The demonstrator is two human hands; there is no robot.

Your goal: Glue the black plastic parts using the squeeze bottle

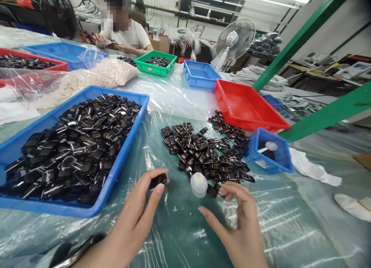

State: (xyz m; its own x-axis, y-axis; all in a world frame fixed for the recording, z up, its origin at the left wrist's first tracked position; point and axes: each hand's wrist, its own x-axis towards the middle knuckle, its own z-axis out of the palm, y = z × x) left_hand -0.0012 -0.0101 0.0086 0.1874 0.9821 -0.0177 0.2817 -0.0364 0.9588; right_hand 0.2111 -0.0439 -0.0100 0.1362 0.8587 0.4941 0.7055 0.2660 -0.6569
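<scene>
Between thumb and fingers, my left hand (pixel 142 206) holds a small glossy black plastic piece (pixel 158 180) above the table. My right hand (pixel 240 217) is open, thumb and fingers spread, its fingertips by the near edge of a pile of similar black pieces (pixel 199 148). A small round white container (pixel 199 184) stands at the pile's near edge, between my two hands. To the left, a large blue tray (pixel 116 183) is heaped with more of these black pieces.
A small blue bin (pixel 278 161) holding a white-headed tool, a red tray (pixel 243 105), a blue tray (pixel 201 72) and a green tray (pixel 156 69) stand beyond. A green post (pixel 304 40) slants at right. A co-worker (pixel 127 40) sits across the table.
</scene>
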